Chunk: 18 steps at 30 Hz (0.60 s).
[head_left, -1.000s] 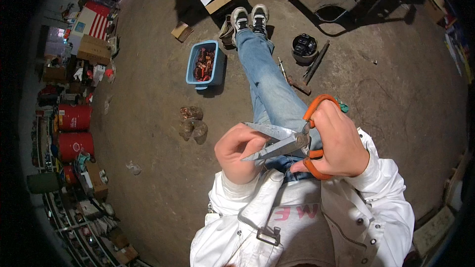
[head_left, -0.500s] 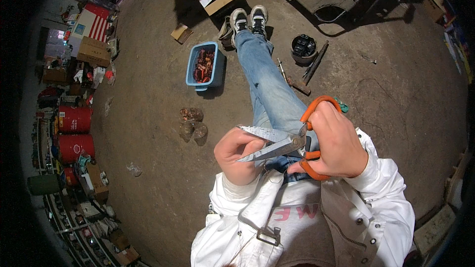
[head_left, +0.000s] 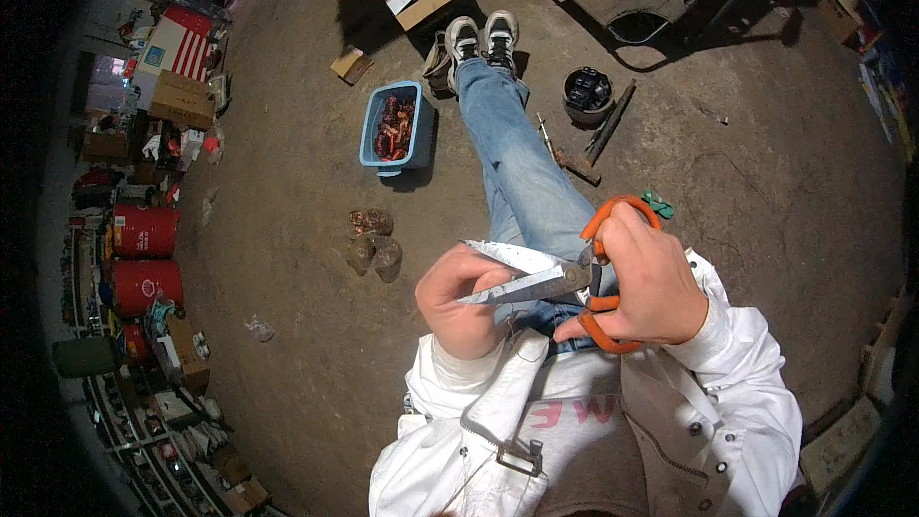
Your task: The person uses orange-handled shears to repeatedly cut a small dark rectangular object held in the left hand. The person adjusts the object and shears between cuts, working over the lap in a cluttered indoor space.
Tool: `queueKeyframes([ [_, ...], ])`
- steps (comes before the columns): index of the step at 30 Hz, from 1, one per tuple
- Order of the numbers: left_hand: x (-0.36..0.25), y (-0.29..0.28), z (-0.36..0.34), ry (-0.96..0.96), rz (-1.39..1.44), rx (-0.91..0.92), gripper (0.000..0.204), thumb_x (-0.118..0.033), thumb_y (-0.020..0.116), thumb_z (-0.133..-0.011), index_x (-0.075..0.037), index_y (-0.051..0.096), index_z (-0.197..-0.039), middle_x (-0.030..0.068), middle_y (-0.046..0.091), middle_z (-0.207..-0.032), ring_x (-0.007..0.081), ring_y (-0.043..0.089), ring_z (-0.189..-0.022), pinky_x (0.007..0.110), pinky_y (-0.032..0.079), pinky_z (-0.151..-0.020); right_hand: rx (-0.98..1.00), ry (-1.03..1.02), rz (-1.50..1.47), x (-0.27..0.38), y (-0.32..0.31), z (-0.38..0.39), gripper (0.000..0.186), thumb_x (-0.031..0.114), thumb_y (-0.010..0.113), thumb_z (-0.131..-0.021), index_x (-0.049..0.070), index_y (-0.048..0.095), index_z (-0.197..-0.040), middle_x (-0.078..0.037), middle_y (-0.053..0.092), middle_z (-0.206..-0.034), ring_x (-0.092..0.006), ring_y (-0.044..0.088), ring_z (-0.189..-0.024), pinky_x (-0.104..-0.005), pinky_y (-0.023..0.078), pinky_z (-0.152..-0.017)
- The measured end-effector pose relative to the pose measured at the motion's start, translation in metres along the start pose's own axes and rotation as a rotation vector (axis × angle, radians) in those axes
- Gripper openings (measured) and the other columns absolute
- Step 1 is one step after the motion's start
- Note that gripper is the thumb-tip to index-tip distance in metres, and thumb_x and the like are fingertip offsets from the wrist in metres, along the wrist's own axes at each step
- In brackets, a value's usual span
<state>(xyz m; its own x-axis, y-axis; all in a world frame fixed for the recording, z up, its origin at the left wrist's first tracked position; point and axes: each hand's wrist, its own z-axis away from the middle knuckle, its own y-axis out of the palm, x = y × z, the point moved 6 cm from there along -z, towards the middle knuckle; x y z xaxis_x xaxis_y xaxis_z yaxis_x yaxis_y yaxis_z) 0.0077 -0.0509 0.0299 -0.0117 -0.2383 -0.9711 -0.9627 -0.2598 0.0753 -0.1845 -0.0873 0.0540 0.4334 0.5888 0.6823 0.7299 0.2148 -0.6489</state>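
Over our lap, our right hand (head_left: pixel 646 282) grasps the orange-handled scissors (head_left: pixel 565 280), blades apart; our left hand (head_left: pixel 464 302) is clenched just beside the blades, its contents hidden.

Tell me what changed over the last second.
Very little. The right hand keeps its grip on the orange-handled scissors, whose open blades have closed slightly beside the left hand. The blue bin and the outstretched legs have not moved.
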Motion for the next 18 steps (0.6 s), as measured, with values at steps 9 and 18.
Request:
queueKeyframes([
  [9,0.012,0.009,0.003,-0.041,0.184,0.006,0.037,-0.030,0.073,-0.089,-0.004,0.052,-0.077,-0.0004,0.056,-0.073,0.0072,0.052,-0.065,0.023,0.042,-0.059,-0.055,-0.002,0.016,0.002,-0.001,0.000,0.079,0.059,0.090,-0.051,0.000,0.050,-0.086,-0.011,0.046,-0.081,-0.0255,0.051,-0.062,-0.0339,0.043,-0.052],
  [18,0.024,0.015,0.008,-0.299,0.257,0.025,0.034,-0.028,0.073,-0.089,-0.003,0.050,-0.088,-0.0017,0.053,-0.071,0.0073,0.052,-0.065,0.025,0.043,-0.061,-0.117,0.017,0.152,0.000,-0.006,0.002,0.060,0.044,0.087,-0.063,0.004,0.058,-0.096,-0.008,0.055,-0.084,-0.0271,0.061,-0.067,-0.0362,0.049,-0.057],
])
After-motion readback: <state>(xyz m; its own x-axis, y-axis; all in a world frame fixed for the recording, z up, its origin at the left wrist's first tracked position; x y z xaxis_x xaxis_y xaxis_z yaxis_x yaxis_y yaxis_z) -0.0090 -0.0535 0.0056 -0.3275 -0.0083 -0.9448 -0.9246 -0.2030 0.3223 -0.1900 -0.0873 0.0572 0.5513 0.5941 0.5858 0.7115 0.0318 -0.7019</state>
